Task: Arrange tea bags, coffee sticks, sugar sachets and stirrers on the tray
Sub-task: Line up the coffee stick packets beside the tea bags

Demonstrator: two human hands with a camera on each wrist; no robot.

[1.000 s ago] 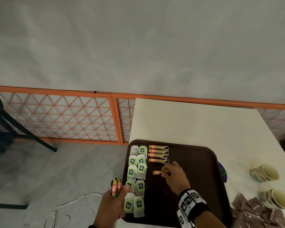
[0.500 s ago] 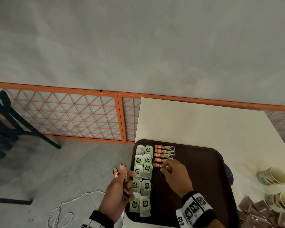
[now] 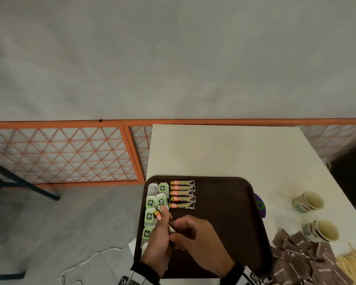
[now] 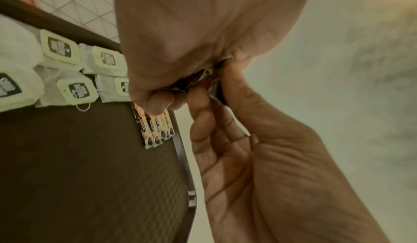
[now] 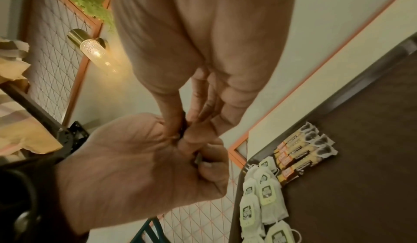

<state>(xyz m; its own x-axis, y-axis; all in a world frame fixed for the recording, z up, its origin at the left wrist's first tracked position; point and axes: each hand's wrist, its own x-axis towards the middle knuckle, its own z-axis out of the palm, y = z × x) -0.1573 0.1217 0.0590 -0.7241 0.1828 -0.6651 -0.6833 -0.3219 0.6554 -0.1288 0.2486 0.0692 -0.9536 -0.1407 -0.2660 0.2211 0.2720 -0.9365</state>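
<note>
Gripping coffee sticks (image 3: 158,215), L hand (image 3: 156,247); R hand (image 3: 195,239) pinches one, seen only in wrist views.

A white table (image 3: 224,153) is standing against the orange lattice railing, carrying a dark brown tray (image 3: 224,202) at its near left corner. A purple disc (image 3: 260,204) is peeking out from under the tray's right rim. Two paper cups (image 3: 308,201) are lying on their sides toward the right edge. Brown sachets (image 3: 296,256) and pale wooden stirrers (image 3: 351,264) are lying heaped at the near right corner.
</note>
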